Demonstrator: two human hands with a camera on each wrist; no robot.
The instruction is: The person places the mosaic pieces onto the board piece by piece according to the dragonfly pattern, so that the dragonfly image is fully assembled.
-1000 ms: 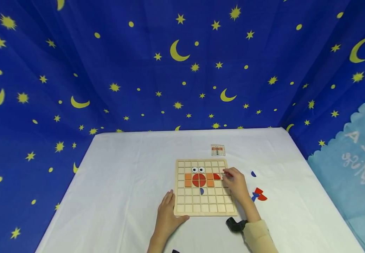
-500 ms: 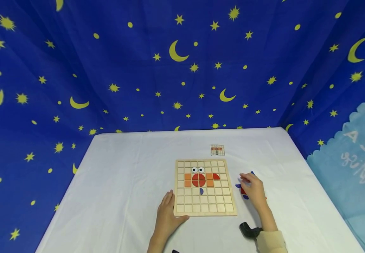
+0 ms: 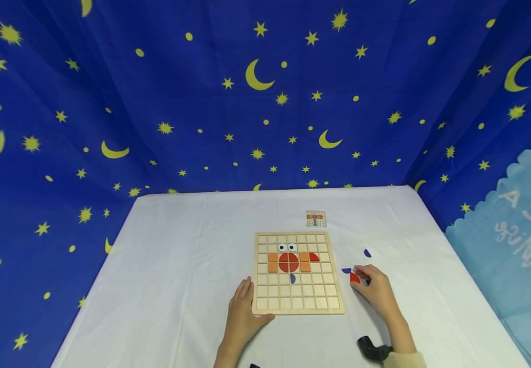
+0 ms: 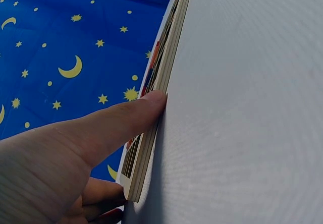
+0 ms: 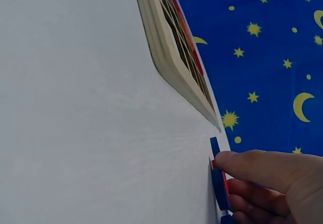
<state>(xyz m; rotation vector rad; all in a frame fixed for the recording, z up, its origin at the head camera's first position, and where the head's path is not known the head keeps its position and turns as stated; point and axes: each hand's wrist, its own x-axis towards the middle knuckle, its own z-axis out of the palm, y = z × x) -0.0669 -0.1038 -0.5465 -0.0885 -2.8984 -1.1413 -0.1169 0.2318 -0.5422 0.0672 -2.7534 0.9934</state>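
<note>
In the head view, a square wooden grid board (image 3: 327, 296) lies on the table. It bears two eye tiles (image 3: 287, 247), red quarter-circle pieces forming a disc (image 3: 288, 262), orange squares (image 3: 272, 262), another red quarter-circle (image 3: 313, 257) and a blue half-circle (image 3: 292, 278). My left hand (image 3: 243, 314) braces the board's near left corner, straight thumb along the front edge and fingers along the side. To the board's right, my right hand (image 3: 378, 292) pinches a loose red quarter-circle piece (image 3: 355, 278) between thumb and fingers. Blue pieces (image 5: 218, 186) lie right at the thumb in the right wrist view.
A small pattern card (image 3: 316, 219) lies behind the board. Loose blue half-circles (image 3: 368, 253) lie right of the board, one close to my right fingertips. A star-patterned blue curtain (image 3: 265, 102) hangs behind the white table (image 3: 192, 245).
My right hand has moved from the board's right side to the loose pieces, then slightly nearer me, with thumb and fingers now at the red piece. The left hand stays at the corner.
</note>
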